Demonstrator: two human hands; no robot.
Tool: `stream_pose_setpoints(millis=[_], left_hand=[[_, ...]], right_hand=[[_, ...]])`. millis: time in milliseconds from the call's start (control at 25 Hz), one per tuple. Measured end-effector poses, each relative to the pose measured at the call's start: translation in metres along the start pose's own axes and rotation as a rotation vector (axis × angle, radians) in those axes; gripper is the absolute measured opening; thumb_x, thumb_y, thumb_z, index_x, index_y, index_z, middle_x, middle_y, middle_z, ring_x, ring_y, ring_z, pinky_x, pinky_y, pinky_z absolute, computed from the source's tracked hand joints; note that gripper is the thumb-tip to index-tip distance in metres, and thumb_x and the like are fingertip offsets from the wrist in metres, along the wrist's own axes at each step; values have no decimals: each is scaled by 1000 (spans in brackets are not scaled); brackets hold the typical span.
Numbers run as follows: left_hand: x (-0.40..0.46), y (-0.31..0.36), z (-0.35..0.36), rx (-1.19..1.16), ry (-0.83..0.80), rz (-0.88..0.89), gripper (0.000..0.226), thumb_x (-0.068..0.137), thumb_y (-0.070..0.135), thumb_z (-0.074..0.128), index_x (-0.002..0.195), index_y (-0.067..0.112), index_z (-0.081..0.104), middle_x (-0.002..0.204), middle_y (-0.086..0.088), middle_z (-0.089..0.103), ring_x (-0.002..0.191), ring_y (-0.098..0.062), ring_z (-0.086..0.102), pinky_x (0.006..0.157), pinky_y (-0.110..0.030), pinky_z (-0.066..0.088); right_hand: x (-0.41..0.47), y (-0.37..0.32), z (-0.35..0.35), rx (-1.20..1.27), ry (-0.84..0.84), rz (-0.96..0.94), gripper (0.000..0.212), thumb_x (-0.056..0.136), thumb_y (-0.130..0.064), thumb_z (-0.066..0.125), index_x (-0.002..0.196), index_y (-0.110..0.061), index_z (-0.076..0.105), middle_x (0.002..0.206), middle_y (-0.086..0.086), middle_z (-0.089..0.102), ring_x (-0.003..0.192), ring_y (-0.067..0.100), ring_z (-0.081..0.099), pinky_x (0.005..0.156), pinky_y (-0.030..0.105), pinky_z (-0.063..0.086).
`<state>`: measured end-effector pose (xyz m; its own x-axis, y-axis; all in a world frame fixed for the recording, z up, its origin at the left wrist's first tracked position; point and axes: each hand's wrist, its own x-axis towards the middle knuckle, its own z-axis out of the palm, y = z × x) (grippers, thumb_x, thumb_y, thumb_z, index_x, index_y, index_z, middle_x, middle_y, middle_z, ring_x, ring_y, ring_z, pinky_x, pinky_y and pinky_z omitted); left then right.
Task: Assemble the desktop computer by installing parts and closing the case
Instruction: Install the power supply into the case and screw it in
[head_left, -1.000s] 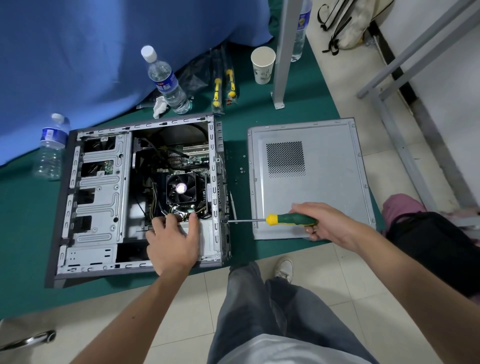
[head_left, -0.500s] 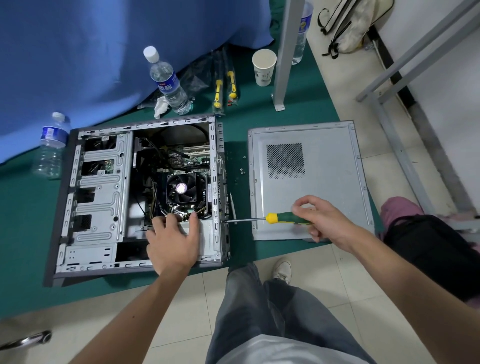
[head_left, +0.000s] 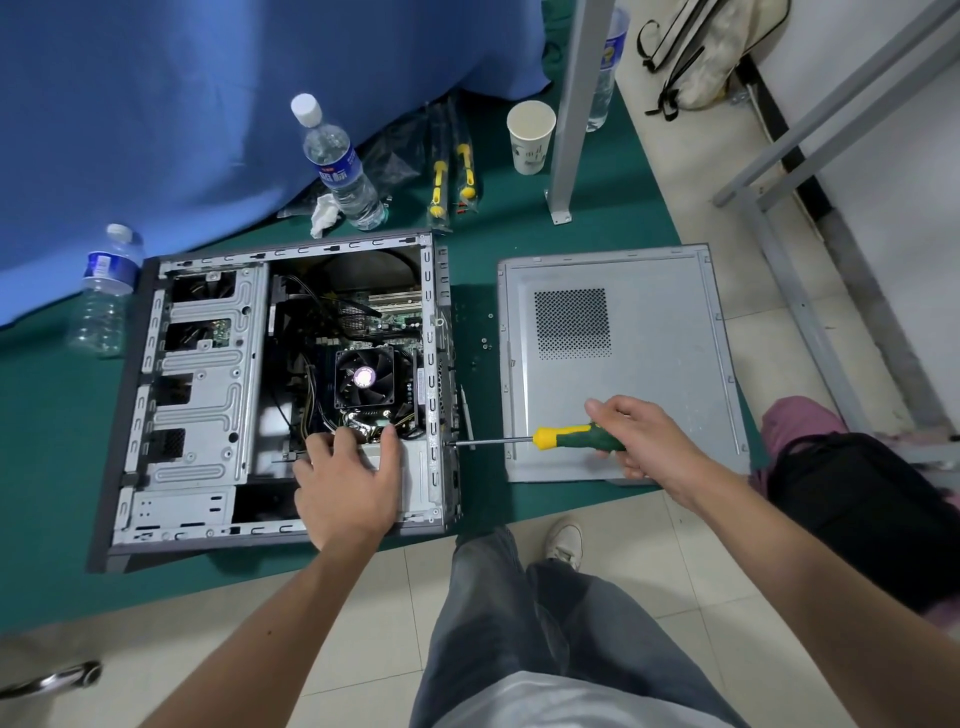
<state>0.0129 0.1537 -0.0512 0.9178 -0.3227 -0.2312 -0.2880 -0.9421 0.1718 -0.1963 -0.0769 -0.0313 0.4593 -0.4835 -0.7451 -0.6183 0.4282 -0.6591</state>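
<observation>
- Step in hand: fastening a part at the rear wall of the computer case (head_left: 280, 395); judged a screw being driven, though the screw itself is too small to see.
- Right hand (head_left: 641, 439): curled round the handle of the screwdriver (head_left: 550, 439).
- Left hand (head_left: 345, 483): flat, fingers spread, pressing on the grey part inside the case.
- Screwdriver: long axis level, tip pointing left, touching the case wall.
- Side panel (head_left: 649, 338): off, lying flat beside the case.
- Next move: likely turning while keeping the tip seated.
</observation>
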Motion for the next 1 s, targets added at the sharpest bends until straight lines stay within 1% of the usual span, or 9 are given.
stream_pose_setpoints(millis=[120,200,280,320,440,640,800,960,1000], left_hand=[[0,0,0,3,4,1,59,92,68,32,98,13,52,117,-13,46,102,-35,43,78,-45,42],[0,0,0,0,7,6,58,92,68,33,98,14,52,116,-13,46,101,-35,43,78,-44,40],[0,0,1,-3,11,7,59,92,68,33,102,14,54,117,-12,47,102,-35,44,78,-44,39],[0,0,1,-4,12,7,59,92,68,33,103,14,54,117,-12,47,103,-35,44,78,-44,39],[0,-1,1,2,10,8,61,92,68,33,107,14,55,118,-12,47,104,-36,44,78,-44,40],[0,0,0,4,6,10,60,93,68,33,107,13,54,118,-13,46,103,-35,44,77,-43,38],[0,0,0,12,5,7,62,93,68,32,107,12,54,118,-13,46,104,-35,44,77,-43,39],[0,0,0,10,8,7,61,93,68,32,104,13,54,117,-13,46,103,-35,44,76,-42,37],[0,0,0,8,8,9,60,93,68,32,104,13,54,117,-13,46,103,-35,44,76,-42,37]], right_hand=[[-1,1,0,-21,-34,51,35,97,-48,52,93,-14,56,76,5,57,50,13,37,52,28,38],[-2,3,-4,137,-99,61,10,96,-25,60,96,-16,54,84,2,51,55,12,39,55,27,35],[-2,4,-6,178,-93,12,8,93,-9,60,94,-15,55,86,5,53,52,12,38,50,25,31],[-3,3,-5,137,-66,-15,6,94,-16,60,91,-14,55,82,8,57,49,12,36,46,24,30],[-2,-1,2,-51,22,9,40,96,-51,51,86,-14,61,66,8,61,45,13,37,44,22,34],[0,-5,-4,166,-56,-19,5,94,-18,62,90,-15,60,80,4,54,52,12,43,47,23,34],[1,-3,2,-152,24,-6,39,98,-48,48,85,-14,59,69,4,62,45,13,44,42,21,35],[1,1,-4,117,-92,-7,3,96,-15,57,96,-16,60,79,3,55,51,11,46,47,23,34],[1,1,-5,112,-87,-23,2,95,-16,59,95,-15,60,78,3,57,50,12,45,46,22,34]])
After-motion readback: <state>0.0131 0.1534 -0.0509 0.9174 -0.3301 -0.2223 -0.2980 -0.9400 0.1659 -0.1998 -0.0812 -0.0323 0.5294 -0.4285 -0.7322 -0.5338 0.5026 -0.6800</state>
